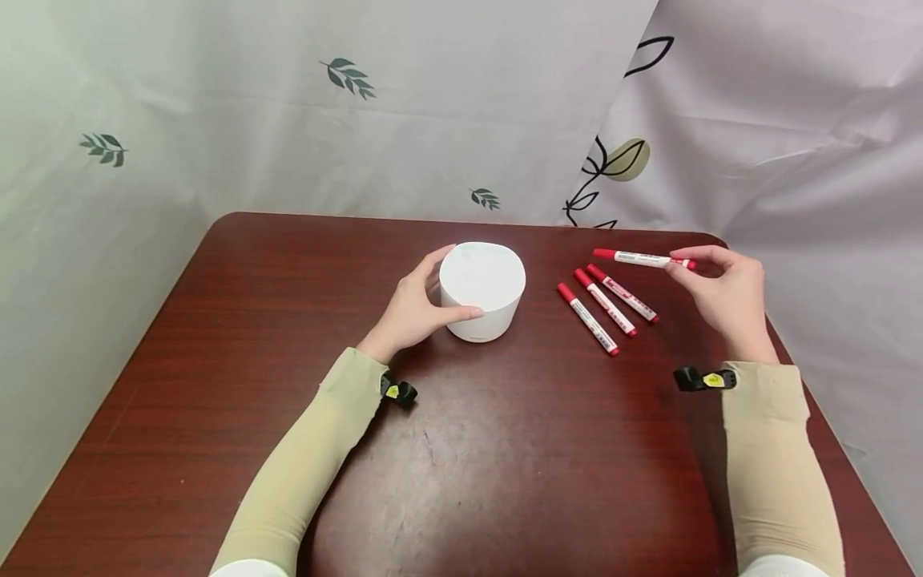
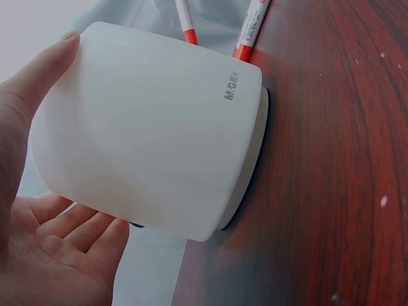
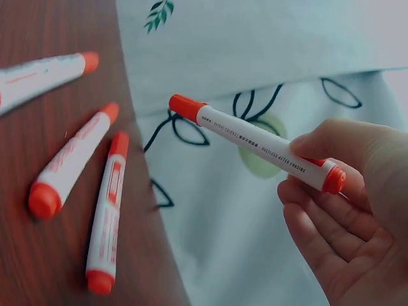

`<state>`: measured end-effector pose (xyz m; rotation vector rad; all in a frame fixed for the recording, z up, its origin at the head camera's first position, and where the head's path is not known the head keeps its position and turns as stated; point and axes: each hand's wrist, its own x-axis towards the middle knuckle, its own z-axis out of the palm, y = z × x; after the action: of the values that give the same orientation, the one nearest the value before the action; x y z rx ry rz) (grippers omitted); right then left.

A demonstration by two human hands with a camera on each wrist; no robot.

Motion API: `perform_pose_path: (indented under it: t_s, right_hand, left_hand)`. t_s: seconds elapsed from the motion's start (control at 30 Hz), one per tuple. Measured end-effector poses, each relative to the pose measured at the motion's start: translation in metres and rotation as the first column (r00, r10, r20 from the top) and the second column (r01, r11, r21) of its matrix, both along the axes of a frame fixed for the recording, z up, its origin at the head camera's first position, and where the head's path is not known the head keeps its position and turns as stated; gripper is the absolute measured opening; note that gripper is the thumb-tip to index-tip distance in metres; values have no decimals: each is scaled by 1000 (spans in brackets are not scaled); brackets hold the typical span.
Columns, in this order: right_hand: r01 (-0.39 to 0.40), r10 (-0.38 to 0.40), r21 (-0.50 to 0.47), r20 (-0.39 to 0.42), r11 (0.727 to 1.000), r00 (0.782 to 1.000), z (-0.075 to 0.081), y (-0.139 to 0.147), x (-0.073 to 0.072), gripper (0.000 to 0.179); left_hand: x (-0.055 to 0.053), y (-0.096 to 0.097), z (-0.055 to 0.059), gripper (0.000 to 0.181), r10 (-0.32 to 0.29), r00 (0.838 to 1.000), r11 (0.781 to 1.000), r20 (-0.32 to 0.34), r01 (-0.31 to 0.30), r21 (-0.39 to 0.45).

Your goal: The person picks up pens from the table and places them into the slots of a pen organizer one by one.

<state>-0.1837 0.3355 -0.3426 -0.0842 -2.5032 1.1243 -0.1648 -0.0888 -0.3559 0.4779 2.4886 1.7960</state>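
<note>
One white cup (image 1: 490, 298) stands on the brown table (image 1: 216, 336), mouth up. The left hand (image 1: 411, 312) grips its left side, thumb across the near edge, fingers round the far side. Risk: a sideways push at the rim could tip or slide the cup, since the hold is high and on one side.

Right of the cup, three red-capped markers lie slantwise, side by side: the left marker (image 1: 587, 318), the middle marker (image 1: 606, 302) and the right marker (image 1: 622, 294). Risk: round barrels may roll if brushed.

Farthest right, the right hand (image 1: 731, 300) pinches a fourth marker (image 1: 642, 259) near its rear end between thumb and fingers, clear of the table, cap pointing left. Risk: the long unsupported length could swing or droop, because the pinch sits near one end.

View differences: the left wrist view shows legible lettering on the cup's wall and a recessed foot at the table; the head view shows the cup's mouth, though its interior is too bright to read. The right wrist view shows print along the pinched barrel and bent fingers below it, hidden from the head view. Only the head view shows both hands.
</note>
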Motion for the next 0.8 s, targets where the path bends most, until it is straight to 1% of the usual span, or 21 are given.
perform_pose_path:
  t_s: [0.07,0.2,0.3,0.5,0.6,0.63,0.73,0.8]
  right_hand:
    - [-12,12,-24,-8,1000,1000,3,-5,1,27]
    - [-46,43,-90,-29,995,999,8,-14,2,25]
    - [-77,70,-159,-49,984,996,12,-21,3,25]
    - [-127,106,-256,-95,958,990,23,-39,3,27]
    - [-176,134,-333,-147,926,980,30,-48,3,27]
    - [-198,145,-360,-168,912,975,32,-51,3,27]
    - [-269,185,-441,-225,856,957,40,-61,4,28]
    - [-307,208,-465,-253,830,945,45,-69,5,28]
  left_hand:
    - [0,0,0,93,0,1000,1000,2,0,-2]
    - [-13,-3,-22,97,1,1000,1000,-15,-1,1]
    - [-24,-5,-40,100,2,999,1000,-34,-2,4]
    - [-23,-5,-42,100,5,999,1000,-34,-4,7]
    - [-24,-5,-42,100,5,1000,1000,-28,-5,3]
    - [-24,-5,-42,100,5,1000,1000,-27,-5,4]
    - [-25,-4,-42,101,4,1000,1000,-28,-4,12]
    - [-25,-4,-41,103,3,1000,1000,-29,-3,21]
